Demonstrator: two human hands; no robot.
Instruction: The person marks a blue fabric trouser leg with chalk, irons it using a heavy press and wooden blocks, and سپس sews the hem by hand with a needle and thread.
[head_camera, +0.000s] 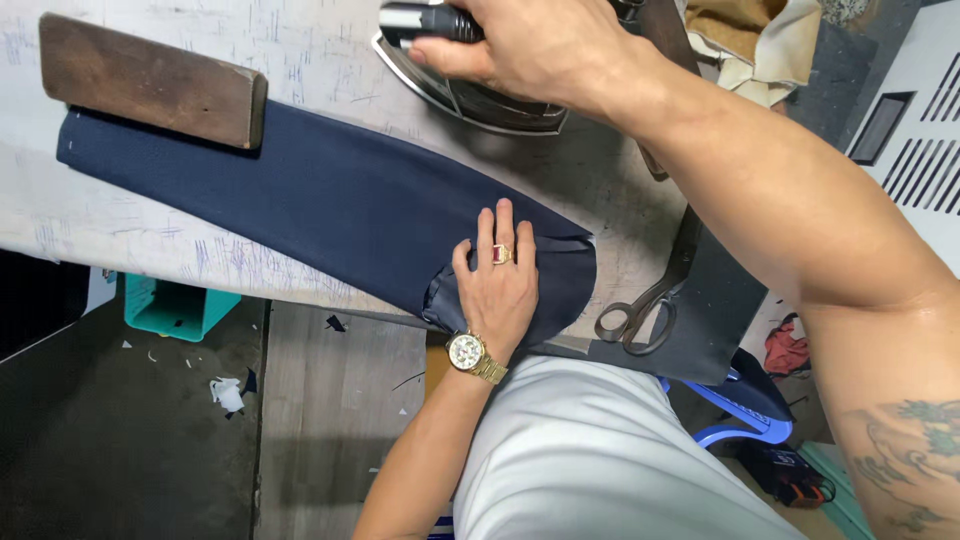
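A long navy blue cloth piece (320, 195) lies across the worn white ironing table (150, 250). My left hand (497, 282), with a ring and a gold watch, presses flat on the cloth's near end, fingers together, where a fold shows a lighter lining. My right hand (530, 45) grips the handle of a metal iron (470, 95) that stands on the table just beyond the cloth. A brown wooden block (150, 80) rests on the cloth's far left end.
Scissors (640, 305) lie on a dark cloth at the table's right edge. A teal bin (175, 308) stands on the floor below the table, with scraps nearby. A blue plastic stool (745, 415) is behind me, and tan fabric (745, 40) is piled at top right.
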